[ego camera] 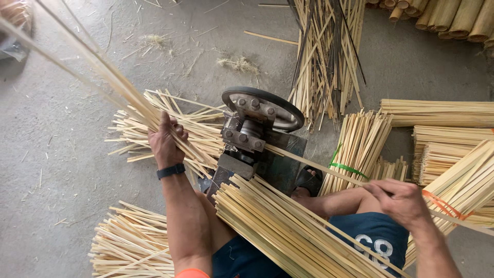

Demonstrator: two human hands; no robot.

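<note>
A single bamboo strip (319,166) runs out of the small steel machine (257,139) toward lower right — the right hand (399,202) is pinched shut on it. The left hand (165,141) is clenched round a fanned bundle of strips (103,72) raised over the concrete floor (62,170). More strips (288,231) rest across the lap.

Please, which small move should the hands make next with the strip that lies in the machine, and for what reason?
Probably the right hand should push its bamboo strip further into the machine. The strip's far end already meets the machine's bolted block below the wheel, while the left hand grips a bundle of thin strips on the other side, so feeding seems the likely step.
</note>
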